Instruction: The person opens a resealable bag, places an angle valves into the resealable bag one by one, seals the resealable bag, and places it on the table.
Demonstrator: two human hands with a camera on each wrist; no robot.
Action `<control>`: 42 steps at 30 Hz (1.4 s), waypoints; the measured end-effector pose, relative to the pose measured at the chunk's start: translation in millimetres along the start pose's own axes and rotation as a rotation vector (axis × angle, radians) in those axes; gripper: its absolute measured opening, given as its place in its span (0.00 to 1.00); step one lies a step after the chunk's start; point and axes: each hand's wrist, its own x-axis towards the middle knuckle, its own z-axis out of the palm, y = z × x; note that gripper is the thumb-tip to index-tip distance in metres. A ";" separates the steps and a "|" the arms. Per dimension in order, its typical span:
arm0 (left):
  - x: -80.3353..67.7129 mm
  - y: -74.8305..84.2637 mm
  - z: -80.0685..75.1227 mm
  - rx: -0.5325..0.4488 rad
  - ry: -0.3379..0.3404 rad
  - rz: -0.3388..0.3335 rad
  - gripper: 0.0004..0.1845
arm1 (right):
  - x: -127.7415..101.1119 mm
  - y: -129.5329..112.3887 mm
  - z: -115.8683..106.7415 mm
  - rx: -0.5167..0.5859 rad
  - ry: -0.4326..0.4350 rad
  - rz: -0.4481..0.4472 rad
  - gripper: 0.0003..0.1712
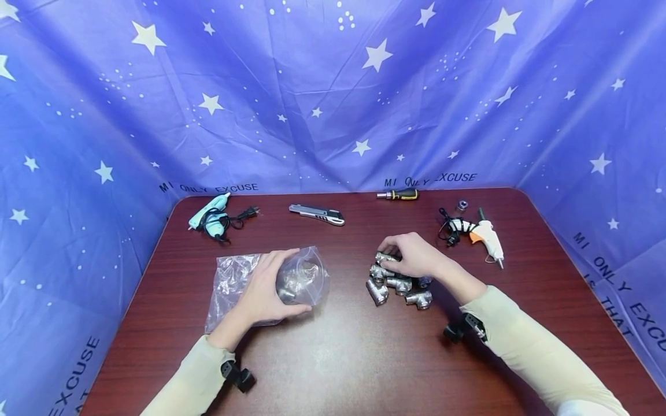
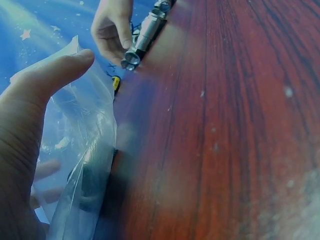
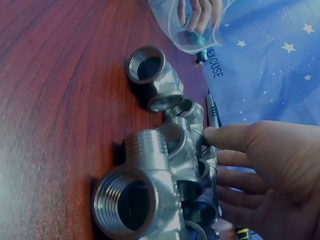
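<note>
My left hand [image 1: 267, 286] grips a clear plastic bag [image 1: 244, 277] lying on the dark red table [image 1: 338, 358], thumb and fingers wrapped round its bulged end. A metal fitting [image 1: 293, 283] shows inside it. In the left wrist view my thumb [image 2: 55, 72] lies against the bag [image 2: 87, 150]. My right hand [image 1: 408, 254] rests on top of a pile of silver threaded pipe fittings [image 1: 398, 286], fingers curled round one fitting [image 1: 386, 257]. Up close, the fittings [image 3: 150, 175] lie clustered with an elbow [image 3: 155, 75] at the end, and my right hand [image 3: 265, 170] touches them with the thumb.
Along the back of the table lie a teal glue gun [image 1: 212, 216], a utility knife [image 1: 318, 214], a screwdriver [image 1: 398, 195], a small metal ring [image 1: 461, 205] and a white-orange glue gun [image 1: 485, 234]. A blue starred cloth [image 1: 333, 86] hangs round three sides.
</note>
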 end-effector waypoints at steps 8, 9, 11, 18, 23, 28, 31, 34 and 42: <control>0.1 -1.1 1.9 0.009 -0.001 0.007 0.67 | 1.0 -2.3 1.4 0.015 0.013 0.003 0.14; 0.1 -1.3 2.1 0.010 -0.001 0.006 0.68 | 1.8 -3.7 1.5 0.018 0.024 0.003 0.14; -0.2 -1.6 2.6 0.010 -0.001 0.003 0.68 | 4.1 -7.3 1.7 0.030 0.046 0.008 0.14; -0.7 -1.1 4.7 0.022 0.013 0.015 0.69 | 14.1 -29.6 2.2 0.080 0.056 -0.002 0.14; -1.0 -0.1 4.7 0.023 0.000 -0.005 0.69 | 21.7 -50.2 7.4 0.130 0.022 -0.020 0.14; -0.8 0.8 4.5 0.025 -0.014 -0.022 0.69 | 29.4 -70.9 15.5 0.186 -0.008 -0.039 0.14; -1.0 0.7 4.7 0.030 -0.012 -0.018 0.70 | 34.3 -81.1 21.3 0.201 -0.015 -0.070 0.13; -1.4 0.3 5.1 0.036 -0.006 -0.010 0.70 | 39.0 -90.3 25.9 0.210 -0.018 -0.102 0.13; -2.1 2.6 4.4 0.035 -0.010 -0.020 0.69 | 51.2 -107.7 40.8 0.210 -0.031 -0.132 0.15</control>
